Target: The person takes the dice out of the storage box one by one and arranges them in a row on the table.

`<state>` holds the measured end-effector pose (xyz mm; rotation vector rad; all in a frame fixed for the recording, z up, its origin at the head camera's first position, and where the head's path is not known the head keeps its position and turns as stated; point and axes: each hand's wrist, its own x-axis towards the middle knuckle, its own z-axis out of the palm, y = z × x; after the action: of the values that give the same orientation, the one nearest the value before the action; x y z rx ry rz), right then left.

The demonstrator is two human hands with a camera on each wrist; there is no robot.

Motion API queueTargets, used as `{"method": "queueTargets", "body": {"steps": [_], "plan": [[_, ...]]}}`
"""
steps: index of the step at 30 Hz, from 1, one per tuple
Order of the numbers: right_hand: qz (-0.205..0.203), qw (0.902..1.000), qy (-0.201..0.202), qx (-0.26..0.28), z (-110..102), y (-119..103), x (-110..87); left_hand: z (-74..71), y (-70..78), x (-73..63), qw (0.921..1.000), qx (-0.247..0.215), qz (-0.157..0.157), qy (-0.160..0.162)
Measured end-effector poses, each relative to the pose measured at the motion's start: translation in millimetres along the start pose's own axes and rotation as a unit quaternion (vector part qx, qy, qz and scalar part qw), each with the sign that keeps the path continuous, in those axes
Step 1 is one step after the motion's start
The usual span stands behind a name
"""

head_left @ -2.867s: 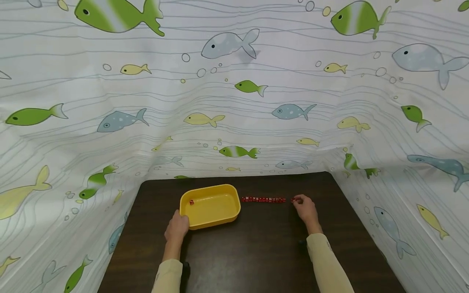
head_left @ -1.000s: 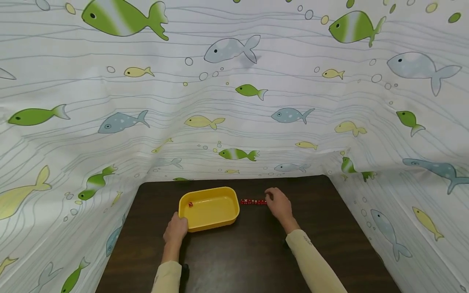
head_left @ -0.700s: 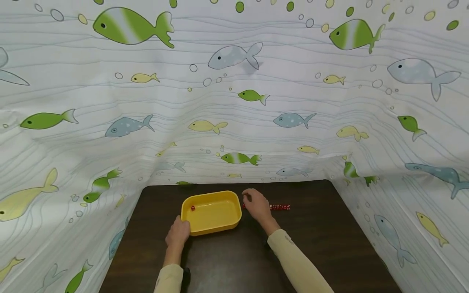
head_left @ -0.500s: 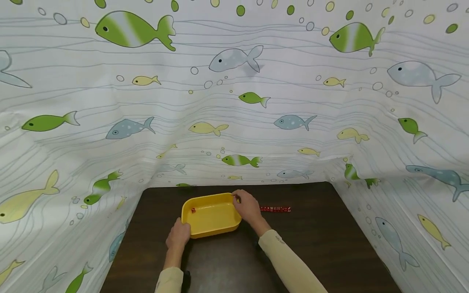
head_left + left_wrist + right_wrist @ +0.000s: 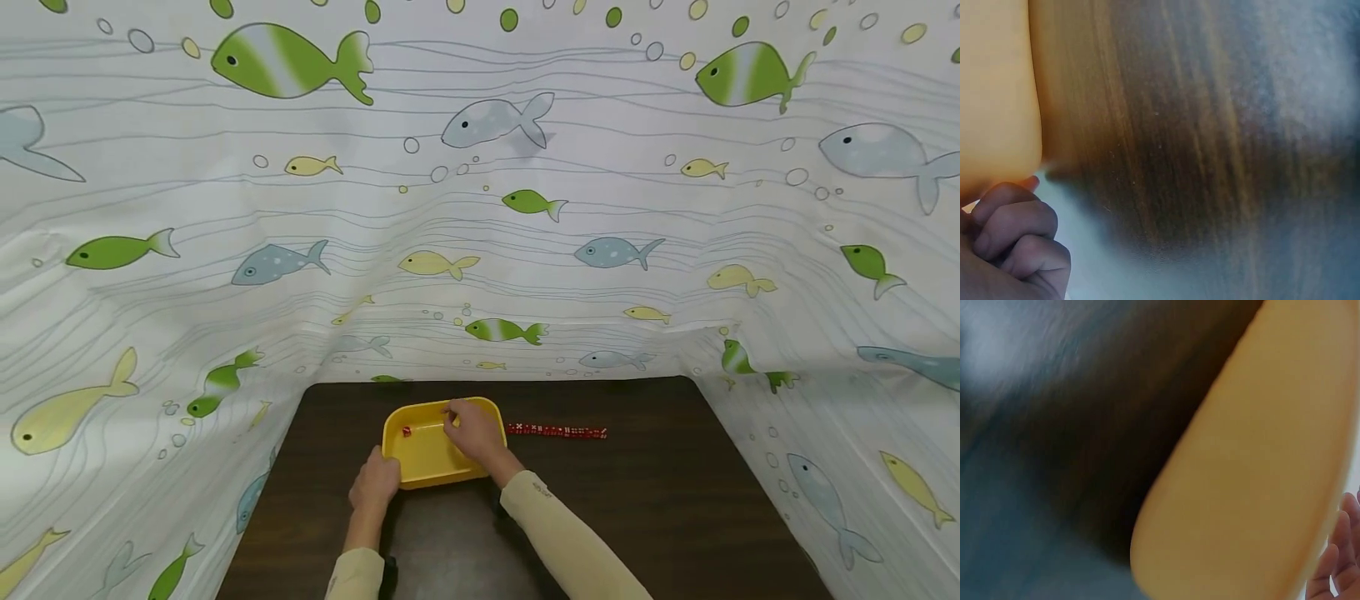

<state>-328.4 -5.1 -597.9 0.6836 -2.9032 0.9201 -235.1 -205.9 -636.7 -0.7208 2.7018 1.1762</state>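
Observation:
My left hand (image 5: 375,481) grips the near left corner of a yellow plastic tray (image 5: 423,460). Curled fingers (image 5: 1016,228) show against the tray wall (image 5: 994,81) in the left wrist view. One red die (image 5: 407,432) lies inside, toward the tray's left end. Over the right half of the tray is my right hand (image 5: 472,429), loosely bent, with nothing seen in it and the die to its left. The right wrist view has the tray's outer wall (image 5: 1241,475) large, with a few relaxed fingertips (image 5: 1322,572) past its edge.
A straight row of several red dice (image 5: 558,431) runs rightward from the tray's right side. All stand on a dark wooden table (image 5: 645,492). A white fish-print curtain (image 5: 525,275) encloses the back and sides.
My right hand has moved left from the far end of the dice row, across the row and in over the tray. The left hand keeps its hold on the tray.

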Motion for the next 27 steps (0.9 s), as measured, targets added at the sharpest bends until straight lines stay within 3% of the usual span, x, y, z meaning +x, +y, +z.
{"method": "queueTargets", "body": {"steps": [7, 16, 27], "plan": [[-0.002, 0.9974, -0.065, -0.032, 24, -14, 5.3, 0.5, -0.7, 1.8, 1.0, 0.0, -0.007, 0.005], [-0.006, 0.9885, -0.13, -0.076, 36, -30, 14.8, 2.3, 1.6, 1.7, 1.0, 0.005, -0.007, 0.003], [-0.022, 0.9842, -0.132, -0.117, 60, -42, 14.8, -0.1, 3.1, -1.6, 0.9999, 0.012, 0.0, 0.012]]}}
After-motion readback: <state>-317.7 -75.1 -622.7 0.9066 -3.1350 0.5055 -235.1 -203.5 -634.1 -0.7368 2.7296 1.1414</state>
